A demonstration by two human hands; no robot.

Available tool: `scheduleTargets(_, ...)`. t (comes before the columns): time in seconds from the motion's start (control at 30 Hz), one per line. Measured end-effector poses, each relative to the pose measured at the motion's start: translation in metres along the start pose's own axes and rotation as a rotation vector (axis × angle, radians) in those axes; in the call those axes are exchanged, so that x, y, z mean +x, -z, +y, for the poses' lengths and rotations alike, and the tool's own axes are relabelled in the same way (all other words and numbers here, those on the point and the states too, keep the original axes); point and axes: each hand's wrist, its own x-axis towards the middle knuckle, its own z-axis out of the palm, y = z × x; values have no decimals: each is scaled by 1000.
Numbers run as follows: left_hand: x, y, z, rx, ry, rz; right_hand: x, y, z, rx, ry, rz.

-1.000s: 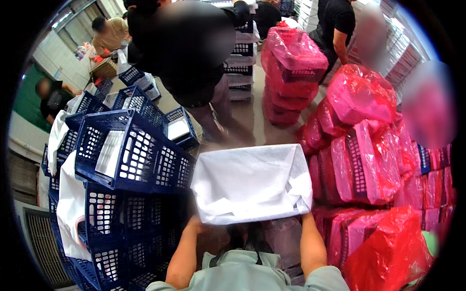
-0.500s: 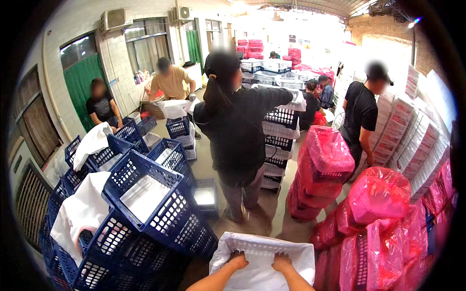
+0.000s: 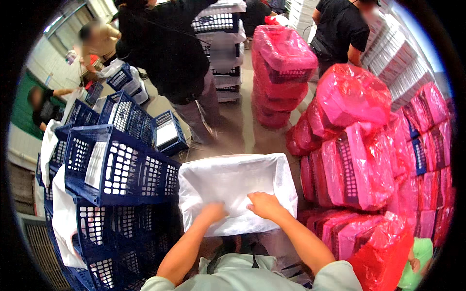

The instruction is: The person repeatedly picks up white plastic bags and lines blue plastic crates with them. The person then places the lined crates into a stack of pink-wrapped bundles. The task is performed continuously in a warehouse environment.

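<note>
In front of me stands a crate fully draped in a thin white liner (image 3: 233, 167); the sheet covers its inside and hangs over its rim. My left hand (image 3: 213, 213) is inside it toward the near left, its fingers smeared by motion. My right hand (image 3: 266, 204) rests against the liner at the near right, fingers partly stretched and apart, holding nothing I can see. What the crate under the sheet is made of is hidden.
Tall stacks of blue perforated crates (image 3: 128, 162) rise close on my left, some with white cloths (image 3: 62, 213) over them. Stacked crates in pink plastic bags (image 3: 357, 169) crowd my right. A person in black (image 3: 160, 53) stands ahead; others work beyond.
My view has tipped downward, so the lined crate sits higher in the picture. Both hands have shifted along the liner toward its near side, the left one moving fast.
</note>
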Motion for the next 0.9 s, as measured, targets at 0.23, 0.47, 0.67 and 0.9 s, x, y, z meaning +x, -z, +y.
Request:
scheduleTargets(0.23, -77, -26, -60, -350, 144, 1172, -86, 2, 42, 426, -630, 421)
scheduleTargets(0.47, -99, 19, -96, -877, -142, 643, -150, -49, 11, 637, -649, 695)
scheduleTargets(0.67, -180, 15, 20, -378, -377, 340, -348, -191, -92, 1132, -963, 1233)
scheduleTargets(0.9, -132, -179, 74, -20, -608, -29, -464, -429, -137, 1312, -1520, 1358)
